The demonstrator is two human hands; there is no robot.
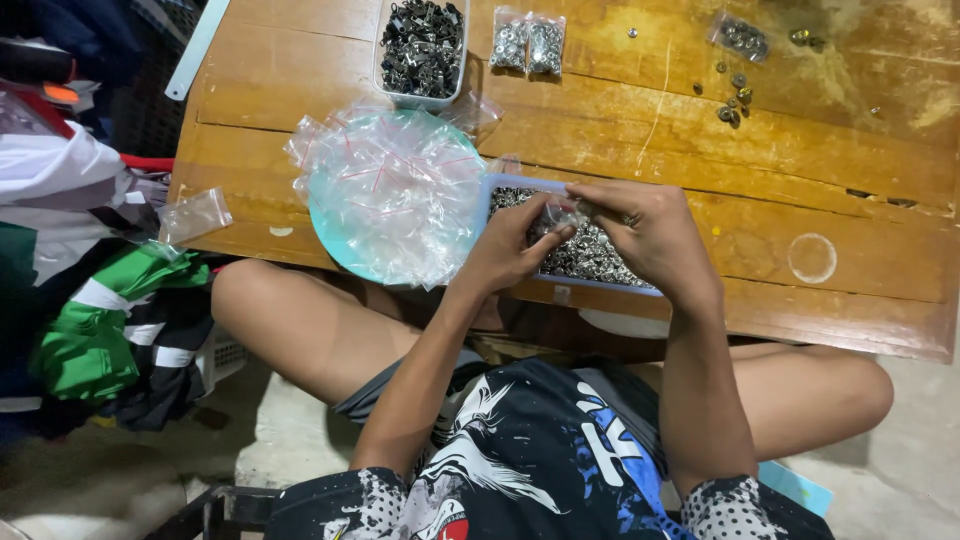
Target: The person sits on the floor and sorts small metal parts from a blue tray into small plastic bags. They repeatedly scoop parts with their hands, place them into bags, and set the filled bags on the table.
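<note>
Both forearms rise from the person's lap and meet over the near edge of the worktop (pixel 860 190). The left hand (pixel 508 250) is bent at the wrist, fingers curled narrow, pinching a small clear bag (pixel 556 214) from below. The right hand (pixel 650 232) arches over from the other side, knuckles up, its fingertips closed on the same bag (what is inside it is too small to tell). Both hover just above a blue-rimmed tray of small metal fasteners (pixel 592 256) sitting at the near edge. Just to its left, a pile of clear zip bags (pixel 395 192) covers a round teal plate (pixel 330 235). Further back, by the far edge, stand a clear box of dark metal clips (pixel 421 48) and two filled bags (pixel 528 44); loose fasteners (pixel 732 95) lie toward the far right corner.
</note>
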